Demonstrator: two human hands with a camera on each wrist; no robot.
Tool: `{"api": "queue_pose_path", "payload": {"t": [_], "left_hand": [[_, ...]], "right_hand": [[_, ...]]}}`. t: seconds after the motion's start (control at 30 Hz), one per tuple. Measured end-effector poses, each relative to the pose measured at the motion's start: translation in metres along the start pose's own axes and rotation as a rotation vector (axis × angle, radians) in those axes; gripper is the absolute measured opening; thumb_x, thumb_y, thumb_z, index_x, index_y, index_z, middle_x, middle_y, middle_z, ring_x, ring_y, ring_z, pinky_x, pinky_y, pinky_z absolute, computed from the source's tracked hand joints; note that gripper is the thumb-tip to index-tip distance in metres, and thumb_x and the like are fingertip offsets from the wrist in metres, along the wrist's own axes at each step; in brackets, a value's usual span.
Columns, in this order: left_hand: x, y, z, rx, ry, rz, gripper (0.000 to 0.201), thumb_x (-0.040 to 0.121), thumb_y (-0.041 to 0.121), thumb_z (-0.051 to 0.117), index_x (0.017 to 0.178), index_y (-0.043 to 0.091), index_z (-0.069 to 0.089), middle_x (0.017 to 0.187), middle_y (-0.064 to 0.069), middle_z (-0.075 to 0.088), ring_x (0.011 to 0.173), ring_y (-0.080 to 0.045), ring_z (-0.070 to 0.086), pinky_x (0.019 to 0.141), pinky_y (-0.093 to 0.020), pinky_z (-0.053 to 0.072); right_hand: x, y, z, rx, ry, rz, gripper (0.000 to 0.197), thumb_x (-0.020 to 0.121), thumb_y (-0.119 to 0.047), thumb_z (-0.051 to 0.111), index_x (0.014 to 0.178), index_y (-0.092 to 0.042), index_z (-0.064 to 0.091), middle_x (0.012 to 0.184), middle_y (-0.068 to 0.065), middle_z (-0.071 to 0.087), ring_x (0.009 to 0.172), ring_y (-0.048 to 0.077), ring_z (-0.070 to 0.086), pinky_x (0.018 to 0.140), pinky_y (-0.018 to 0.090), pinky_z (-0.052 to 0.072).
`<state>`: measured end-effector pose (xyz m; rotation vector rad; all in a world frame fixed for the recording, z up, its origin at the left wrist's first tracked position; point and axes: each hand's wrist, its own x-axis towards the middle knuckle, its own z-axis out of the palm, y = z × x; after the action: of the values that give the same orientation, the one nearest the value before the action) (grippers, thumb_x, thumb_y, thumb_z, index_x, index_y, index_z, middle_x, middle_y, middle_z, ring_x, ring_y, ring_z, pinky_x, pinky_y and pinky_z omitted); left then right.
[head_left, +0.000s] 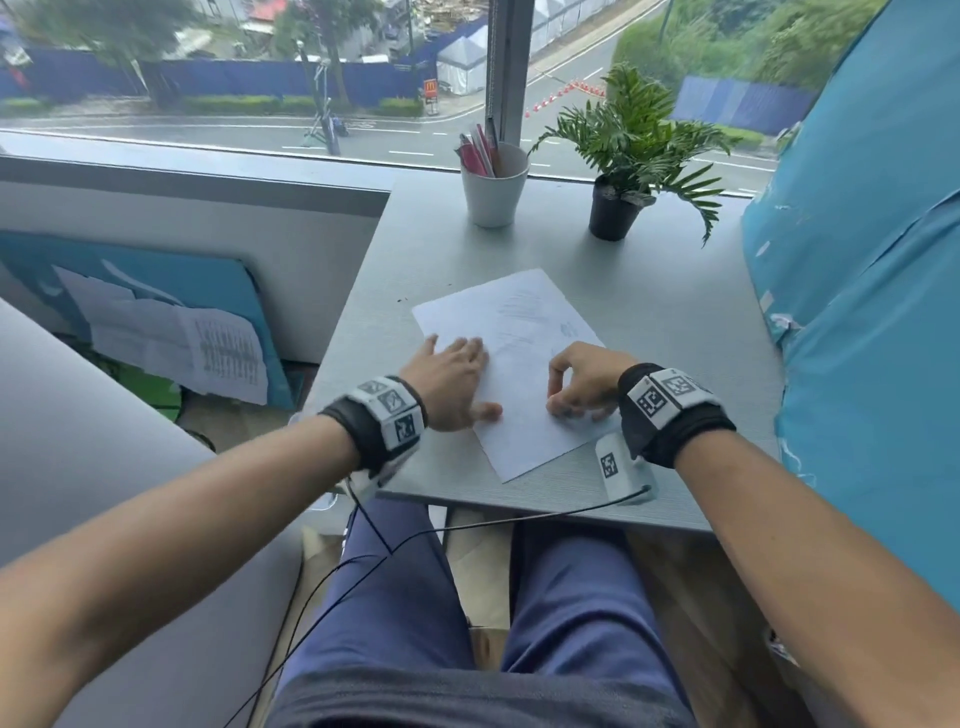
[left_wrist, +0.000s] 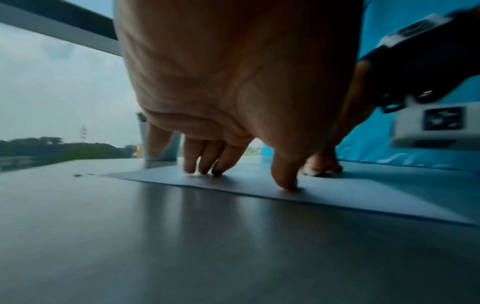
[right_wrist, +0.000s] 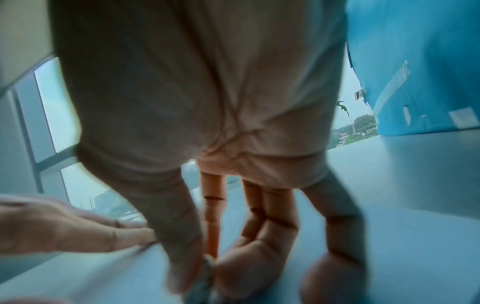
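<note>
Pressing paper (head_left: 519, 322), left hand (head_left: 449, 382); cup (head_left: 493, 202) holds pens (head_left: 480, 153) (some pink)

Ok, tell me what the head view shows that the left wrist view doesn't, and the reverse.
Head view only: the potted plant, the street outside, the person's legs, and the paper's whole outline with faint marks.
Left wrist view only: the left hand from beneath, at table level, its fingertips and thumb touching the paper's flat surface.
Both: paper, grey table, white cup, blue panel, and the right hand with fingers curled at the paper's edge.
</note>
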<state>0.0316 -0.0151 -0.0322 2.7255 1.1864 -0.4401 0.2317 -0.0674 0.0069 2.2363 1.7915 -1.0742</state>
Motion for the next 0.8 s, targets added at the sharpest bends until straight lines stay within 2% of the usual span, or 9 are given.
{"api": "queue_pose_path", "payload": {"t": [0.07,0.1,0.17,0.23,0.33,0.43,0.6,0.67,0.8], "left_hand": [[-0.012,0.017,0.005,-0.047,0.032,-0.007,0.100,0.088,0.073,0.044,0.155,0.004,0.016,0.163,-0.013,0.013,0.149,-0.026,0.017,0.120,-0.049,0.021],[-0.015,0.019,0.007,-0.075,0.033,-0.009,0.108,0.083,0.077,0.048,0.155,0.004,0.015,0.163,-0.012,0.013,0.149,-0.026,0.017,0.120,-0.047,0.024],[-0.017,0.015,0.008,-0.135,-0.023,-0.004,0.124,0.072,0.084,0.054,0.157,0.008,0.005,0.165,-0.009,0.001,0.152,-0.025,0.006,0.121,-0.047,0.019],[-0.015,0.006,0.009,-0.169,-0.095,0.003,0.133,0.064,0.088,0.056,0.158,0.016,-0.005,0.165,-0.004,-0.013,0.152,-0.024,-0.007,0.123,-0.050,0.008],[-0.010,-0.003,0.011,-0.203,-0.144,0.022,0.138,0.057,0.092,0.055,0.157,0.025,-0.012,0.162,0.000,-0.023,0.150,-0.024,-0.018,0.121,-0.054,-0.002],[-0.008,-0.006,0.014,-0.231,-0.161,0.033,0.141,0.053,0.093,0.057,0.156,0.029,-0.015,0.161,0.003,-0.026,0.148,-0.023,-0.023,0.120,-0.056,-0.008],[-0.007,-0.008,0.014,-0.234,-0.157,0.030,0.141,0.052,0.093,0.058,0.155,0.031,-0.015,0.161,0.007,-0.026,0.148,-0.021,-0.023,0.115,-0.065,-0.010],[-0.005,-0.009,0.014,-0.239,-0.166,0.029,0.142,0.052,0.093,0.059,0.155,0.030,-0.017,0.160,0.008,-0.028,0.148,-0.021,-0.025,0.115,-0.065,-0.012],[0.000,-0.011,0.015,-0.219,-0.196,0.033,0.150,0.045,0.098,0.055,0.153,0.029,-0.023,0.158,0.010,-0.033,0.145,-0.020,-0.030,0.114,-0.063,-0.015]], "right_hand": [[-0.005,-0.001,0.007,0.021,0.056,0.022,0.006,0.080,-0.012,0.069,0.086,-0.012,0.069,0.072,0.002,0.067,0.060,0.010,0.059,0.067,0.039,0.062],[-0.007,-0.001,0.011,0.001,0.094,0.016,0.005,0.081,-0.011,0.068,0.085,-0.013,0.068,0.078,0.003,0.066,0.062,0.010,0.058,0.062,0.035,0.061],[-0.012,-0.001,0.018,-0.050,0.126,-0.015,0.003,0.083,-0.011,0.065,0.085,-0.014,0.065,0.087,0.003,0.062,0.062,0.008,0.053,0.049,0.022,0.049],[-0.013,-0.002,0.021,-0.085,0.126,-0.038,0.005,0.083,-0.011,0.066,0.083,-0.016,0.065,0.091,0.004,0.061,0.065,0.011,0.054,0.047,0.018,0.039],[-0.006,-0.008,0.021,-0.063,0.204,-0.103,0.007,0.080,-0.010,0.070,0.084,-0.014,0.074,0.093,0.006,0.071,0.078,0.015,0.061,0.063,0.019,0.047],[0.005,-0.021,0.022,0.005,0.314,-0.201,0.008,0.077,-0.017,0.078,0.085,-0.016,0.077,0.087,0.002,0.070,0.078,0.012,0.061,0.077,0.022,0.052],[0.023,-0.029,0.026,0.015,0.406,-0.260,0.010,0.077,-0.021,0.076,0.084,-0.015,0.079,0.084,0.001,0.074,0.077,0.012,0.065,0.071,0.017,0.046],[0.022,-0.030,0.032,0.039,0.419,-0.277,0.009,0.077,-0.020,0.074,0.083,-0.015,0.079,0.081,0.000,0.074,0.074,0.011,0.064,0.071,0.018,0.049],[0.005,-0.033,0.049,0.019,0.231,-0.399,0.006,0.076,-0.019,0.075,0.080,-0.016,0.079,0.071,-0.003,0.071,0.067,0.008,0.065,0.066,0.021,0.055]]}}
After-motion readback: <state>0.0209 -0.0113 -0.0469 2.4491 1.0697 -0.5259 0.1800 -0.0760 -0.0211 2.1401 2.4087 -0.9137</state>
